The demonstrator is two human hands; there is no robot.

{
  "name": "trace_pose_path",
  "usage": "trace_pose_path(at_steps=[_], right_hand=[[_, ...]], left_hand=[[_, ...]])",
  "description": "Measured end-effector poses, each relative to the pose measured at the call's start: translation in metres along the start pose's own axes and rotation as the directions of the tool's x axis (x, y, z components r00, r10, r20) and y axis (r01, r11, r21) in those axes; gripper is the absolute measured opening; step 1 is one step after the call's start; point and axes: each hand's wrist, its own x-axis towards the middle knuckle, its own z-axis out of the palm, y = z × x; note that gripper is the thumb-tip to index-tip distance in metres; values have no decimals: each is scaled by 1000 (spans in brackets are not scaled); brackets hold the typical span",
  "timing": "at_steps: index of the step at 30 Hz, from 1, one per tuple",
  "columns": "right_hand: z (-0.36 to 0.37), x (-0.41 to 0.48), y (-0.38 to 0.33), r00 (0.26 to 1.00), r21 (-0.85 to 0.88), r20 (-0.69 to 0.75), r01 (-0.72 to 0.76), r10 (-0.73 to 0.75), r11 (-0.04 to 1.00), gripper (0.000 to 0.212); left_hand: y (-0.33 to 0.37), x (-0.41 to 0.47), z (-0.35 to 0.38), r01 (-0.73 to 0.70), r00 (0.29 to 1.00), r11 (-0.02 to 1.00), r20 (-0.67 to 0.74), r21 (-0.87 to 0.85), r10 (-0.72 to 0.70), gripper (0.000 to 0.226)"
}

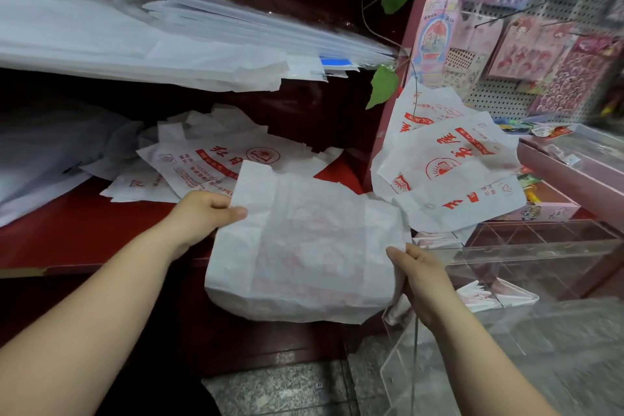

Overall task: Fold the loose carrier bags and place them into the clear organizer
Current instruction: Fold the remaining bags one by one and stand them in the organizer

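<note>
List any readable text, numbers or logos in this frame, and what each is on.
No text can be quoted with confidence.
Printed bag on the shelf: red characters, round logo, digit row; blurred.
Bags at right: red characters, upside down, blurred.
Held bag: faint red print showing through, unreadable.
Sticker packs: print too small.

Left arm: bare, extended forward.
Left hand (204, 218): thumb on top, pinching the thin white plastic carrier bag (304, 246) at its upper-left edge.
Right hand (423, 280): fingers curled round its right edge.
</note>
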Motion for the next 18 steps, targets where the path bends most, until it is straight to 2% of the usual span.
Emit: trace_pose_path(at_steps=[5,8,10,11,13,15,16,17,18], right_hand=[[-7,-10,-24,999,-33,28,45,-44,998,17],[-12,-21,-41,990,90,111,74,-84,993,16],[-16,-30,-54,983,191,143,86,-115,978,21],[-18,-34,-60,979,234,153,95,-133,968,21],[-21,-42,-73,968,289,184,115,-173,950,15],[-25,-51,-84,952,311,227,127,-204,942,24],[-26,-56,-88,948,304,238,133,-211,943,24],[-30,-58,-91,943,294,248,145,-222,945,19],[-33,-61,-95,941,279,251,154,-227,948,15]], left_hand=[[21,-23,-14,-102,994,987,34,-125,107,23],[35,-35,-23,-160,983,964,51,-210,174,47],[45,-41,-28,-175,975,941,81,-290,207,51],[54,-49,-29,-176,970,930,106,-324,221,44],[65,-56,-31,-214,941,899,166,-383,295,11],[76,-64,-32,-221,927,905,210,-363,311,28],[79,-62,-33,-253,921,907,204,-337,333,17],[86,-66,-34,-283,915,916,207,-284,347,19],[89,-63,-35,-317,907,926,222,-206,359,36]])
